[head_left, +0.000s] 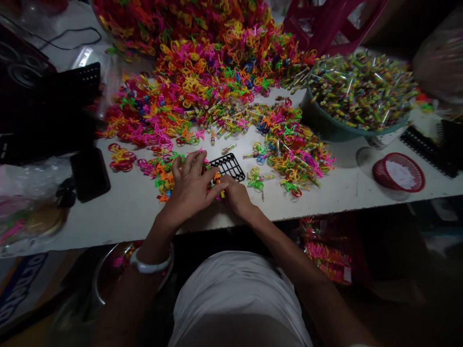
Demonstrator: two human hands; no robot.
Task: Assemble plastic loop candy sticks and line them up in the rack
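Note:
My left hand (193,180) lies palm down with its fingers apart over small colourful plastic pieces. Its thumb reaches across to my right hand (237,195), whose fingers are curled closed at the near edge of a black plastic grid rack (227,166). A few bright bits show between the two hands, but what the right fingers hold is hidden. The left end of the rack is under my left hand. Beside the left hand is a small heap of colourful plastic pieces (164,178). To the right lie pieces joined to small clear tubes (255,185).
A large pile of colourful plastic pieces (195,86) covers the back of the white table (119,212). At right stand a green tub (325,127) full of small filled tubes and a red basket (379,172). A black phone (89,174) lies left; a metal bowl (97,284) is below the edge.

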